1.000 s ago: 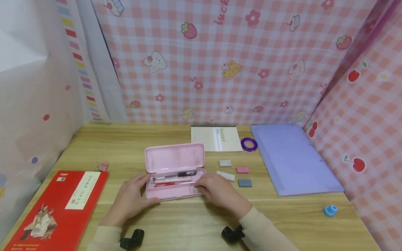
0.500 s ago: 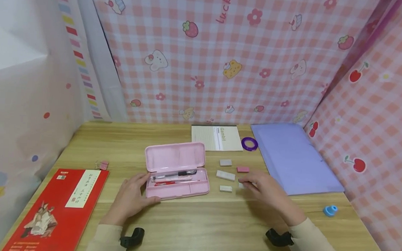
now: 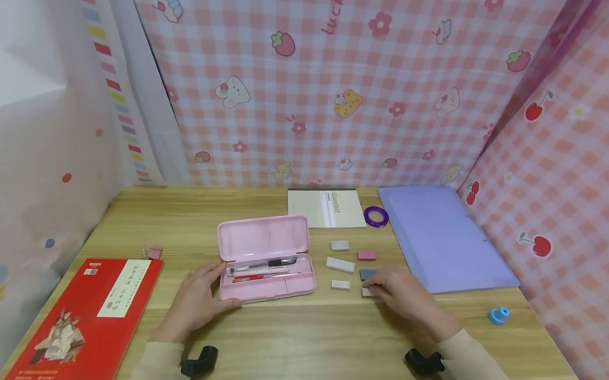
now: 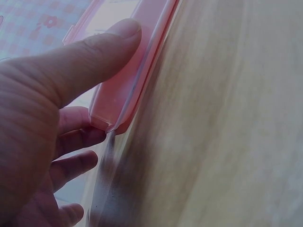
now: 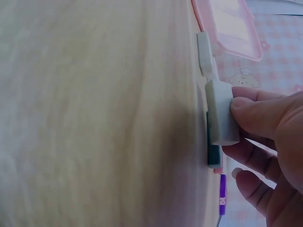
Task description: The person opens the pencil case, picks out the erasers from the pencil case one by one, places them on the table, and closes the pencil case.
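Note:
An open pink pencil case [image 3: 267, 250] with pens inside lies on the wooden table [image 3: 299, 346]. My left hand [image 3: 219, 286] grips its left front corner; in the left wrist view the thumb [image 4: 94, 52] presses on the pink rim [image 4: 137, 90] and the fingers curl at the case's end. My right hand [image 3: 377, 288] pinches a small white eraser [image 3: 367, 292] at the table surface, right of the case. In the right wrist view the thumb [image 5: 260, 113] lies on that white eraser [image 5: 218, 111], with a dark grey eraser [image 5: 214, 156] just behind it.
More erasers lie right of the case: small white [image 3: 340, 284], long white [image 3: 340, 264], pink [image 3: 366, 255], white [image 3: 340, 245]. A purple folder [image 3: 444, 239], tape ring [image 3: 376, 216], notepad [image 3: 326, 208], blue sharpener [image 3: 498, 315], red book [image 3: 86, 316] and pink clip [image 3: 154, 252] are about.
My right hand left the case's right compartment and moved right; a small white eraser now lies beside the case. The hand has since dropped slightly nearer, onto another white eraser. The left hand stayed.

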Demonstrator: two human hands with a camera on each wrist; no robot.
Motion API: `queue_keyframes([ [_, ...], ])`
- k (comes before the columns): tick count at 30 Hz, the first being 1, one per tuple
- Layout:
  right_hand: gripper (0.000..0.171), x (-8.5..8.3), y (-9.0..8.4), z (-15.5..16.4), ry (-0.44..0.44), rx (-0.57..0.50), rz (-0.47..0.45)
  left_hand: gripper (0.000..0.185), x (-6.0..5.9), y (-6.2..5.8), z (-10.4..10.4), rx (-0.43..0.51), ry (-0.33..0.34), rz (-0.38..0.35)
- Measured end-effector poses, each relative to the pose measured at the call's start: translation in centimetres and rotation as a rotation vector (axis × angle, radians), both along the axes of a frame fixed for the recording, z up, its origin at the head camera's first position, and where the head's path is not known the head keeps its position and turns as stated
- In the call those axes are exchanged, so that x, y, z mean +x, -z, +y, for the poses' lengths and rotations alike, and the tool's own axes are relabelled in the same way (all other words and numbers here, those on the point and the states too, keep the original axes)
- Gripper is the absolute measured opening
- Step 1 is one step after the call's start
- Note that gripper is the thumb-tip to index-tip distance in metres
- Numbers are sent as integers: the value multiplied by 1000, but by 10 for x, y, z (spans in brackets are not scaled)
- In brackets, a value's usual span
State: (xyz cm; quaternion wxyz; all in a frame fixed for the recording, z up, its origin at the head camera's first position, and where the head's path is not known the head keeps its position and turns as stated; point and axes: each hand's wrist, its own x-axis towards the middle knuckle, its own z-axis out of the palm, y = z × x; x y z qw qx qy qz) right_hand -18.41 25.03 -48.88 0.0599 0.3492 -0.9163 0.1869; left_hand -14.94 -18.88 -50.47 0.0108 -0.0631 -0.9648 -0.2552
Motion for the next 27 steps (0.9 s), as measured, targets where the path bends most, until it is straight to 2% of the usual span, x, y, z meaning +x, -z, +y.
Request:
queue_keyframes([
  [8, 13, 1, 2, -2, 23, 39, -6, 101, -1, 1, 1, 3, 1, -7],
  [15, 19, 2, 4, -3, 26, 74, -20, 101, 0, 0, 0, 2, -8, -25],
  [22, 19, 3, 5, -2, 32, 68, -38, 101, 1, 0, 0, 4, -10, -18],
  [27, 22, 3, -1, -4, 41, 41, 2, 100, 0, 1, -2, 9, -4, -5],
])
